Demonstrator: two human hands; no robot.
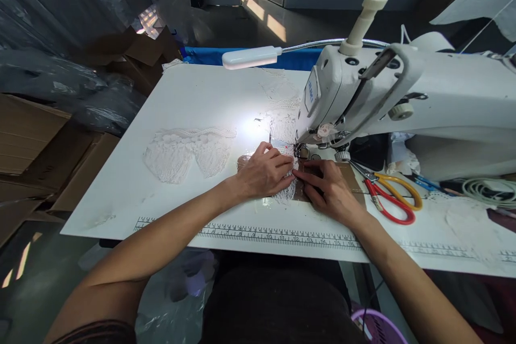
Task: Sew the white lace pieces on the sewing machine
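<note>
My left hand (pixel 268 172) presses on a strip of white lace (pixel 285 193) just in front of the sewing machine's presser foot (pixel 297 149), its fingers bent and close together. The lace runs under the needle area, and more lace (pixel 282 121) lies behind it. From the other side, my right hand (pixel 328 185) reaches in with fingers apart, index fingertip at the lace's right edge. Its fingers rest over a brown-covered patch (pixel 350 176) of the machine bed. The white sewing machine (pixel 322 78) stands above both hands. My fingers partly hide the lace's middle.
Scissors with red and yellow handles (pixel 395 201) lie right of my right hand. A scalloped lace piece (pixel 187 153) rests on the white table (pixel 121 193) at left. A lamp (pixel 252 57) hangs above. A printed ruler (pixel 258 234) follows the front edge. Cardboard boxes (pixel 32 140) stand left.
</note>
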